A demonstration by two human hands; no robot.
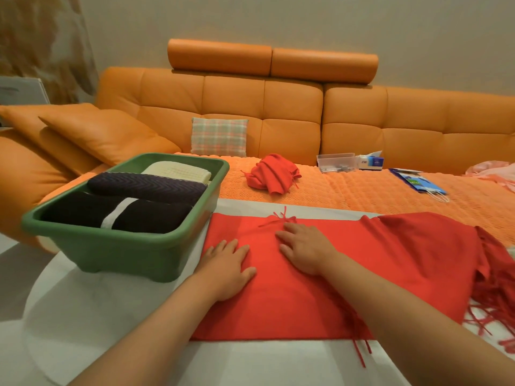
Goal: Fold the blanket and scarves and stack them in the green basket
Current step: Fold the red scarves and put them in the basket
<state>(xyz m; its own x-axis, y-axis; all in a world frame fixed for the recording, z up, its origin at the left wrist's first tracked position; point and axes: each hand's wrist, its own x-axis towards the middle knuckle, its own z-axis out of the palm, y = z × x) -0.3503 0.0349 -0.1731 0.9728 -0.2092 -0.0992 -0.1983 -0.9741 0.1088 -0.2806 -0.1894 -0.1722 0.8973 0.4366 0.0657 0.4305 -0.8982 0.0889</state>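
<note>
Red scarf [320, 288], green basket [125, 246], plaid pillow [219, 136], orange sofa [292, 107].

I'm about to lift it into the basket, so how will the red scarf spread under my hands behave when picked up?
The red scarf will probably go floppy and sag: it lies flat in thin layers under the left hand and right hand. It looks light for its size. Its fringe hangs loose at the right end and may trail or snag.

Matt red cloth scarf [320, 288], smooth green plastic basket [117, 249], orange leather sofa [292, 107]
</note>
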